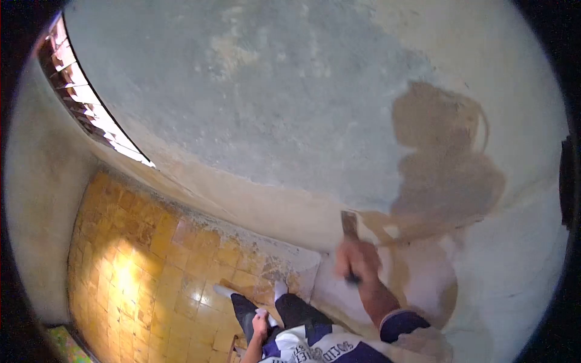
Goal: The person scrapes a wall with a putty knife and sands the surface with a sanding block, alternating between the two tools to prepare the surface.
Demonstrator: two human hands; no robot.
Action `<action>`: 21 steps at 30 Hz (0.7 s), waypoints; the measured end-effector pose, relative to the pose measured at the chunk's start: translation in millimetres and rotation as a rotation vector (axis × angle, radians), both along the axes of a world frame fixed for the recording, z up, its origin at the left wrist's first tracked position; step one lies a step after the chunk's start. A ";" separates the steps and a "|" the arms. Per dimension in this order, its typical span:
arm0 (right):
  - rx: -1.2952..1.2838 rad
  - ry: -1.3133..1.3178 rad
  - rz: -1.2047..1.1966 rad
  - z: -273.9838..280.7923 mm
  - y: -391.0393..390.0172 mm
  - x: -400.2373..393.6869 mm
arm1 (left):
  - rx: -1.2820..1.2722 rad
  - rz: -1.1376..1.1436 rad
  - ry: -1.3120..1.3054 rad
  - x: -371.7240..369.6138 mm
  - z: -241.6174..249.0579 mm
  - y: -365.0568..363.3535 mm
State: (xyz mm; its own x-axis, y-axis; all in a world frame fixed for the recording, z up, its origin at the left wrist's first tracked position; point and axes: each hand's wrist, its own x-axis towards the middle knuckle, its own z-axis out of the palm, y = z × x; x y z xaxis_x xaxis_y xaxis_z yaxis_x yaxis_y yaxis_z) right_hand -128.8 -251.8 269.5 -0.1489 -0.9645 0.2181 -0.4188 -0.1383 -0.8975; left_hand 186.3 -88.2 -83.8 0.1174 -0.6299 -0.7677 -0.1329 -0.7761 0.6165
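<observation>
My right hand (358, 260) is raised in front of the wall, its fingers wrapped round the dark handle of a putty knife (349, 225). The flat metal blade points up at the wall (272, 109), near the lower edge of a large grey patch. Down at my lap, my left hand (260, 325) is closed on a small white item (272, 321), too small here to name. Slight blur softens the right hand.
A barred window opening (91, 97) lies at the upper left. Yellow tiles (163, 260) cover the floor, with a bright light spot. A wooden piece (233, 346) stands beside my leg. My shadow (445, 157) falls on the wall.
</observation>
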 end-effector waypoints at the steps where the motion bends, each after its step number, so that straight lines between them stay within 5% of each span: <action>1: -0.077 0.233 0.132 17.8 18.9 -1.0 | 0.025 0.015 0.019 -3.0 2.7 -4.0; 5: -0.676 0.372 0.008 25.9 -13.0 17.8 | 0.138 0.080 0.114 16.2 23.5 -9.8; 9: -0.609 0.218 0.167 33.7 5.1 13.3 | -0.135 0.056 0.172 44.3 -21.0 -7.2; 13: -0.462 -0.318 0.155 51.1 -19.9 34.2 | 0.086 0.105 0.169 58.5 -1.5 -31.3; 17: -0.710 0.204 -0.087 38.6 -23.9 45.7 | 0.056 0.017 0.082 70.2 14.4 -58.5; 20: -0.068 0.276 -0.320 12.4 -24.4 40.3 | 0.067 0.019 0.109 89.0 8.1 -71.9; 21: -0.335 0.383 -0.353 17.6 -48.0 55.5 | 0.047 0.025 0.105 94.4 6.2 -75.2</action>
